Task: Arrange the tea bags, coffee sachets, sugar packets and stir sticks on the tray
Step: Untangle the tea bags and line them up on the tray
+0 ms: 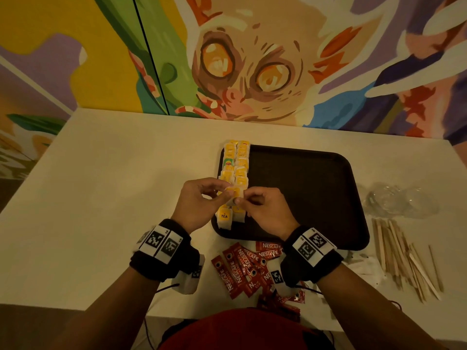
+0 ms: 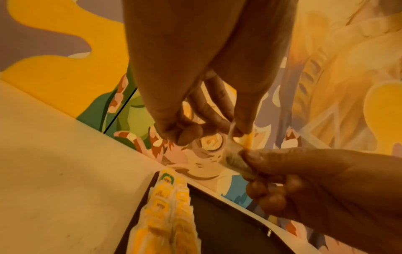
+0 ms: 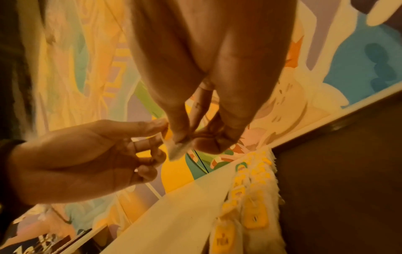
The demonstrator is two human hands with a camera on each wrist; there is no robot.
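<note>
Both hands hold one tea bag [image 1: 233, 195] with a yellow tag above the left side of the dark tray [image 1: 303, 188]. My left hand [image 1: 202, 198] pinches its left edge between thumb and forefinger. My right hand [image 1: 260, 205] pinches its right corner. In the left wrist view the tea bag [image 2: 233, 154] hangs between the two pinches. In the right wrist view its white corner [image 3: 177, 148] shows under my right fingers. Two rows of tea bags [image 1: 235, 168] lie along the tray's left edge.
Red coffee sachets [image 1: 245, 269] lie in a loose heap on the white table [image 1: 113, 185] in front of the tray. Wooden stir sticks [image 1: 404, 256] are scattered at the right. Crumpled clear plastic [image 1: 399, 200] lies beyond them. A painted wall stands behind the table.
</note>
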